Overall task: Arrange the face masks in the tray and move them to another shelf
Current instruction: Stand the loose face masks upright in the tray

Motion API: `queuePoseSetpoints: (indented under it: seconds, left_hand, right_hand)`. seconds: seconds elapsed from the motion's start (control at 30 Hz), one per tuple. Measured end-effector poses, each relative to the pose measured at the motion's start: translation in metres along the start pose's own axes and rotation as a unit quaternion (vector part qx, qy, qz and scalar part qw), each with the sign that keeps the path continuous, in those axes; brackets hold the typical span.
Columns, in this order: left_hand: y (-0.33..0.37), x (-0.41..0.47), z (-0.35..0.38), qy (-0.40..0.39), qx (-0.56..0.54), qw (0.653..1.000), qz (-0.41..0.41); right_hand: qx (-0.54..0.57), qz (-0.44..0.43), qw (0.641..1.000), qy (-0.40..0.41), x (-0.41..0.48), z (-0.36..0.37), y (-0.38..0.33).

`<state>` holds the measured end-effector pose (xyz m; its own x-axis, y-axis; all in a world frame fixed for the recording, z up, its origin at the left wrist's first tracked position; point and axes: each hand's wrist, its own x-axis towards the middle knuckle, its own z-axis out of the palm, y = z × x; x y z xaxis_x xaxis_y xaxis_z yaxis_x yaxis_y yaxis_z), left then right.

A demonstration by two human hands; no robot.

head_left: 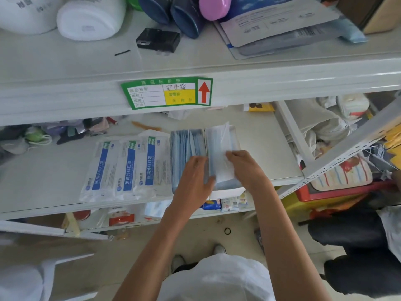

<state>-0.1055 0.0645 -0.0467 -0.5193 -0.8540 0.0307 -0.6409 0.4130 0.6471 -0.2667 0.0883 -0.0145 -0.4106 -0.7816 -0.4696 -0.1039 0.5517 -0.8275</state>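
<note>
Your left hand (196, 177) flat on masks (186, 148) | right hand (243, 165) pinching wrapper (223, 153) | tray (225, 193) centre frame, long axis running away from you

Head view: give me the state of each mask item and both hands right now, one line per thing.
Left hand: on the masks, fingers curled at the right stack's edge.
Right hand: pinching the white wrapper.
Right mask stack: upright in its tray, white wrapper opened.
Left mask stack: loose, upright, fanned slightly.
Sealed mask packs: three, flat, overlapping, unopened.
Shelf: holding all of these.
</note>
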Motion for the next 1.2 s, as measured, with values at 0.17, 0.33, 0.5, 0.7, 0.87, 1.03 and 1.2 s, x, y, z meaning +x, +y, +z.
queuePoseSetpoints:
  seconds: [0.17,0.33,0.5,0.7,0.87,1.03,1.2]
  left_hand:
    - [0.004,-0.001,-0.004,-0.016,-0.031,0.999,-0.004]
    - [0.003,0.000,-0.004,0.003,-0.046,0.999,-0.018]
    - [0.004,0.002,0.000,-0.004,-0.018,0.999,-0.026]
    - [0.006,0.005,-0.004,-0.013,-0.004,0.999,-0.042]
    - [0.006,0.007,-0.008,-0.004,-0.009,0.998,-0.069]
    - [0.005,0.009,-0.011,0.032,-0.016,0.997,-0.062]
    - [0.015,0.002,-0.008,0.091,-0.016,0.996,0.011]
  right_hand:
    - [0.000,0.011,1.000,0.009,0.003,-0.008,0.008]
    - [-0.017,-0.005,0.999,0.027,0.008,-0.002,0.016]
    - [-0.073,0.011,0.997,-0.037,0.012,0.019,0.012]
    - [-0.115,0.001,0.993,-0.015,0.014,0.022,0.015]
    - [-0.090,0.019,0.995,0.026,0.016,0.000,0.016]
    - [-0.019,0.027,0.999,0.036,0.012,-0.022,0.010]
    - [0.006,0.029,0.999,0.036,-0.003,-0.029,0.003]
